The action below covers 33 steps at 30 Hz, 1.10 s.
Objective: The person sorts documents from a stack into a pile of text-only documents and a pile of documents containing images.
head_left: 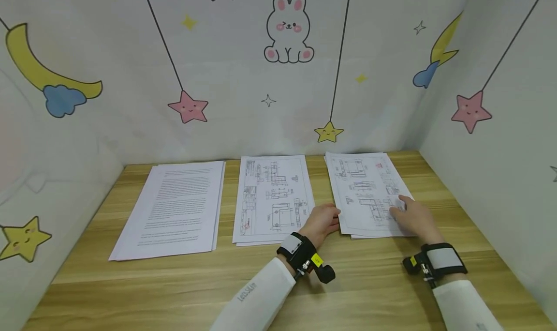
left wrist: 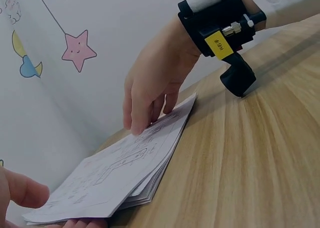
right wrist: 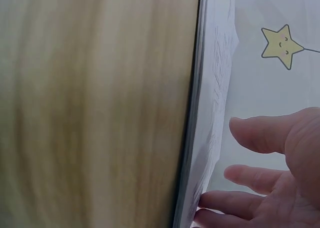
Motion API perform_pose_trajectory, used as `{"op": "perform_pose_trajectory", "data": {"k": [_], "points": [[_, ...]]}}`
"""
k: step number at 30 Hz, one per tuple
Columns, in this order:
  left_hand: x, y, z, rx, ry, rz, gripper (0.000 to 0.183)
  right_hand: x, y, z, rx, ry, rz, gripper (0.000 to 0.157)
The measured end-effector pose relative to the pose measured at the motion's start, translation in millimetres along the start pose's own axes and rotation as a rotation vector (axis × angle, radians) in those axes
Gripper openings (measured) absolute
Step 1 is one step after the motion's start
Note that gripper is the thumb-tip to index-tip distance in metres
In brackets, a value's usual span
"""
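A stack of printed technical drawings [head_left: 361,200] lies on the right of the table, its top sheet set slightly askew over the ones below. At that stack's left edge is my left hand [head_left: 321,223]. Its fingers [left wrist: 85,223] reach under the sheet's edge, while the thumb [left wrist: 30,190] stays raised above the paper. On the other side my right hand [head_left: 415,217] touches the stack's right edge with outstretched fingers [right wrist: 232,203]; its thumb [right wrist: 260,133] stands apart from the paper.
Another stack of drawings [head_left: 270,195] sits in the middle, close to my left forearm. Farther left lies a stack of text pages [head_left: 174,205]. The wooden table [head_left: 130,297] meets a patterned wall [head_left: 235,69] at the back and a side wall [head_left: 491,176] at right.
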<state>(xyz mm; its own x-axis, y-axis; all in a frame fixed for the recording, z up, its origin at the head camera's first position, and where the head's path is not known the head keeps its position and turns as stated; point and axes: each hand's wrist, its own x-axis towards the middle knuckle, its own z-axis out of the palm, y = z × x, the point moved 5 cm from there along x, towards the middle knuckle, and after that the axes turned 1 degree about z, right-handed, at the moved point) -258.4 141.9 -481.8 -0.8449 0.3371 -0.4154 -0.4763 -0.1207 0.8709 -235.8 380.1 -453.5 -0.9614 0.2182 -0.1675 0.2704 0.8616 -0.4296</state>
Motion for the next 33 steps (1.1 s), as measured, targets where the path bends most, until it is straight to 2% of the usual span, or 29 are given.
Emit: {"op": "perform_pose_trajectory", "data": {"k": [10, 13, 18, 23, 26, 30, 33], "points": [[2.3, 2.2, -6.5, 0.083, 0.035, 0.039, 0.037, -7, -14, 3.5, 0.099, 0.021, -0.053, 0.064], [0.6, 3.1, -9.7, 0.137, 0.054, 0.055, 0.036, -8, -16, 5.9, 0.177, -0.005, -0.029, 0.067], [-4.7, 6.1, -14.4, 0.236, 0.059, 0.127, 0.035, -7, -14, 10.1, 0.331, -0.052, 0.046, 0.068], [-8.2, 13.8, -18.9, 0.206, 0.003, 0.167, 0.04, -9, -14, 10.3, 0.438, -0.08, 0.096, 0.07], [-10.2, 18.0, -22.7, 0.191, 0.001, 0.165, 0.043, -12, -19, 11.1, 0.476, -0.095, 0.093, 0.071], [-12.2, 20.4, -29.0, 0.19, 0.025, 0.14, 0.041, -14, -26, 15.4, 0.487, -0.118, 0.077, 0.073], [-12.9, 20.7, -32.6, 0.175, 0.015, 0.135, 0.042, -15, -30, 18.7, 0.473, -0.12, 0.078, 0.072]]}}
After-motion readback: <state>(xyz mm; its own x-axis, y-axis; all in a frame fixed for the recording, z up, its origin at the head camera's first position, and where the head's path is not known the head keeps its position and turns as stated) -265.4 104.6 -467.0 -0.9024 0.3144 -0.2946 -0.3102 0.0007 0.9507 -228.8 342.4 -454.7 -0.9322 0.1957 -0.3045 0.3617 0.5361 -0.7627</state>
